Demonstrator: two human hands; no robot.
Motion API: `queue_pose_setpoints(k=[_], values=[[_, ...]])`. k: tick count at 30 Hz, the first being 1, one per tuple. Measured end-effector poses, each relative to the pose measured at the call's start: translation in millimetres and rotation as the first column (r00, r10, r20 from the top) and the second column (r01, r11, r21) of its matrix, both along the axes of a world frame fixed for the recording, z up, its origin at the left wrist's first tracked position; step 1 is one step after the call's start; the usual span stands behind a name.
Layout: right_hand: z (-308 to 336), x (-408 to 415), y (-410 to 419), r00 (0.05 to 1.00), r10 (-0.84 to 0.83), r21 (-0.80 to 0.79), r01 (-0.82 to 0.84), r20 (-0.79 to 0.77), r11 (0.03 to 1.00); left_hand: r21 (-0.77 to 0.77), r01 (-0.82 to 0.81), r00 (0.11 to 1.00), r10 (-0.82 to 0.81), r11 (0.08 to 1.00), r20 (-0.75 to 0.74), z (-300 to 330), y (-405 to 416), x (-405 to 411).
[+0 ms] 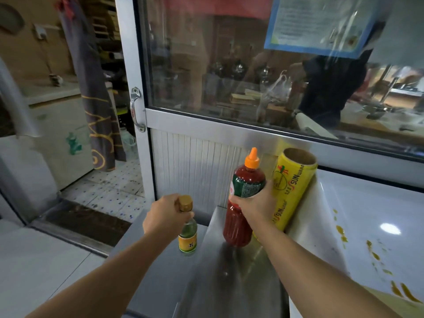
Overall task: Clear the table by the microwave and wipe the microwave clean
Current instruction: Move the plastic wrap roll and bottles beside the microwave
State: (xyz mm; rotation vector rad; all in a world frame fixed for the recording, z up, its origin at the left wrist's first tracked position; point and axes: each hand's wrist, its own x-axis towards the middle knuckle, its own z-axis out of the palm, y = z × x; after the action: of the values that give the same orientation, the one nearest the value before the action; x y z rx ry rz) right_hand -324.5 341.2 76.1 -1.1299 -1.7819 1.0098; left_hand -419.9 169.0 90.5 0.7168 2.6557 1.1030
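My left hand (164, 215) grips the neck of a small glass bottle (188, 237) with a gold cap and a yellow label, just below the cap. It stands on the lower steel surface (158, 267). My right hand (254, 204) is wrapped around the middle of a tall red chili sauce bottle (241, 216) with an orange nozzle, upright on the raised steel table top (231, 278). A yellow roll of cling wrap (291, 191) leans just right of that bottle. The white microwave top (376, 216) at right carries orange-brown sauce stains (374, 253).
A glass window in a metal frame (252, 125) rises behind the table, with a blue notice (319, 24) stuck to it. The doorway at left leads to a tiled floor (110, 189) and a dark mat (87, 221). A metal handle (135, 109) is on the frame.
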Motion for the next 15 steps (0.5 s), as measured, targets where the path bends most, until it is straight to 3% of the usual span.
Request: queue_pose_setpoints(k=[15], values=[[-39, -38, 37, 0.998, -0.054, -0.049, 0.052, -0.031, 0.997, -0.001, 0.031, 0.999, -0.031, 1.000, -0.005, -22, 28, -26]])
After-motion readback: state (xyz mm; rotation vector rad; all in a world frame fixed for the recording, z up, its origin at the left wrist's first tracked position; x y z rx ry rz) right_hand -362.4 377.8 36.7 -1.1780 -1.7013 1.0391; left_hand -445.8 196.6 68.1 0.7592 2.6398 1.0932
